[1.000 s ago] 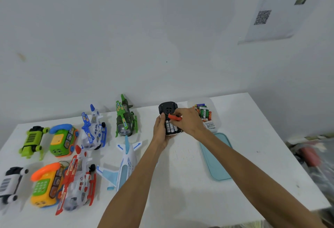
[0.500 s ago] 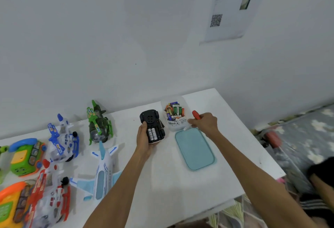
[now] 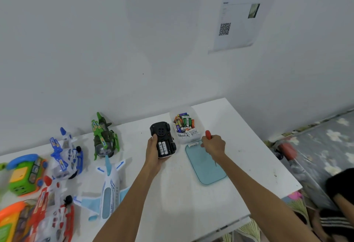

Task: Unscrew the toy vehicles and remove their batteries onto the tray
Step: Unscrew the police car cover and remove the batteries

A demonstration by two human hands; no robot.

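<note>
A white bench (image 3: 191,203) stands against a pale wall, where a printed sheet with a QR code (image 3: 236,21) hangs. Near the bench's right end lies a teal tray (image 3: 206,167). A single white battery (image 3: 193,144) rests at the tray's far edge, and a clear tub of mixed batteries (image 3: 184,124) sits just beyond that edge. Over the tray's far right part, the right hand (image 3: 213,145) is curled round a red-handled screwdriver (image 3: 208,134); whether its fingertips touch the white battery I cannot tell. Just left of the tray, the left hand (image 3: 153,151) grips an upturned black toy car (image 3: 161,133), whose open compartment shows white cells (image 3: 163,148) still inside. Further left of the tray stand a green camouflage helicopter (image 3: 104,140), a white and blue airliner (image 3: 108,186), a blue and white helicopter (image 3: 66,155) and a red and white helicopter (image 3: 51,216).
</note>
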